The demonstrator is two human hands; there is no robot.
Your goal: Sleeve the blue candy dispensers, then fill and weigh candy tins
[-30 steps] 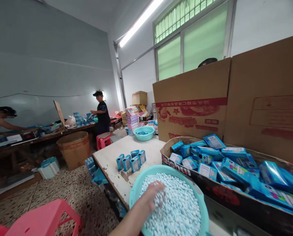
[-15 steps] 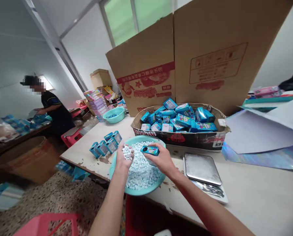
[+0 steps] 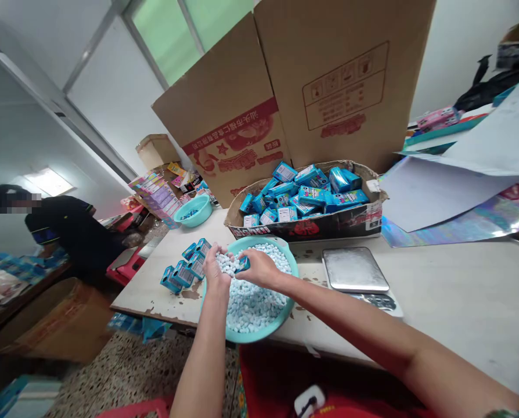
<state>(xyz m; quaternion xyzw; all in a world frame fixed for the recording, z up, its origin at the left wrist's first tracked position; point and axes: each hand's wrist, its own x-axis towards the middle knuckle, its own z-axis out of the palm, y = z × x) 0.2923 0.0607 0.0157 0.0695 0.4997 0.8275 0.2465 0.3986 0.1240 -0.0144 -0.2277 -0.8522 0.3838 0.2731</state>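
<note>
My left hand (image 3: 216, 277) is cupped, palm up, around a heap of small white candies (image 3: 227, 263) above the left side of a turquoise bowl. Close against that heap, my right hand (image 3: 260, 268) grips a small blue box (image 3: 242, 264), tilted toward the left palm. The fingers hide most of this box. Many more of the same candies (image 3: 255, 310) fill the turquoise bowl (image 3: 259, 336) under both hands. Just left of my left hand, several blue boxes (image 3: 183, 273) stand grouped on the table.
Behind the bowl, a cut-down carton (image 3: 305, 230) holds many blue boxes. To the right lies a scale (image 3: 356, 270) with a metal plate, with shiny sheets (image 3: 425, 200) beyond. A second turquoise bowl (image 3: 201, 213) stands back left. A co-worker (image 3: 68, 232) is at the far left.
My right hand has moved left, bringing the blue box to the candies in my left palm and tilting it. The view has shifted, and the co-worker leans lower.
</note>
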